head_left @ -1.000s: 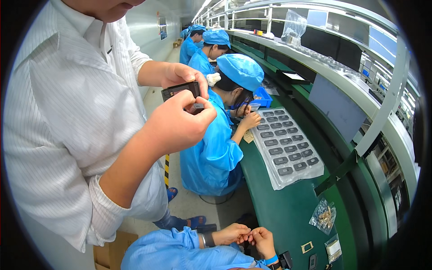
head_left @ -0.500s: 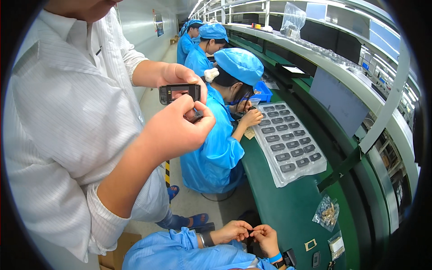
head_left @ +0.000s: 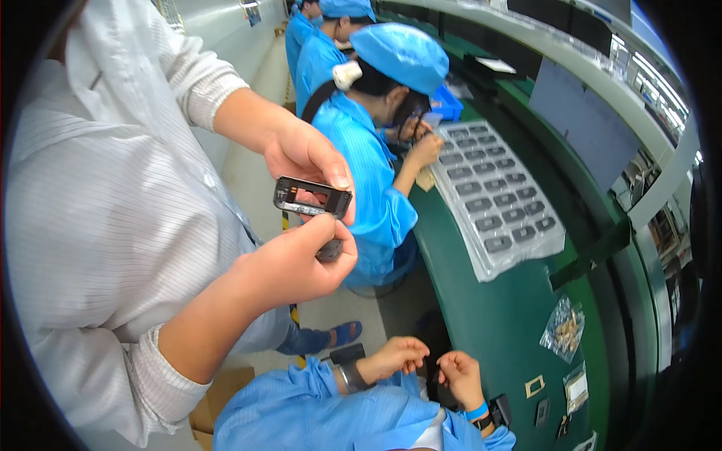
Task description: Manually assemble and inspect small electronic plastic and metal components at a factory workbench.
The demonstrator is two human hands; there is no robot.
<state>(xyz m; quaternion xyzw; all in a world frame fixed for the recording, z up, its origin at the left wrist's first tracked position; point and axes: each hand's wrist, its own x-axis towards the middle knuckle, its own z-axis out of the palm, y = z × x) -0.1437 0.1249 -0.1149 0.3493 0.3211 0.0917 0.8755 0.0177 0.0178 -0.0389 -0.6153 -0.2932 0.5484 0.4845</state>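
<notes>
My left hand [head_left: 392, 358], coming from a blue sleeve with a grey strap at the wrist, is held low over my lap with its fingers bent together. My right hand [head_left: 462, 377], with a blue band and a black strap at its wrist, is just to the right, thumb and fingertips pinched. A gap separates the two hands. Anything between either set of fingertips is too small to make out. Nearest on the bench, right of my right hand, lie a thin tan rectangular frame [head_left: 535, 386] and a small dark grey oblong part [head_left: 542, 412].
The green bench [head_left: 481, 323] holds a clear bag of gold-coloured parts [head_left: 562, 331], a bag with cream pieces [head_left: 577, 392] and a plastic tray [head_left: 485, 264] of black housings. A seated co-worker [head_left: 368, 188] works beside the tray. At left, a standing person [head_left: 150, 248] holds a black housing [head_left: 286, 192].
My hands have drawn apart; their fingertips met around a small dark piece before. The view has shifted. The standing person's hands have moved lower with the black housing, which is now tilted.
</notes>
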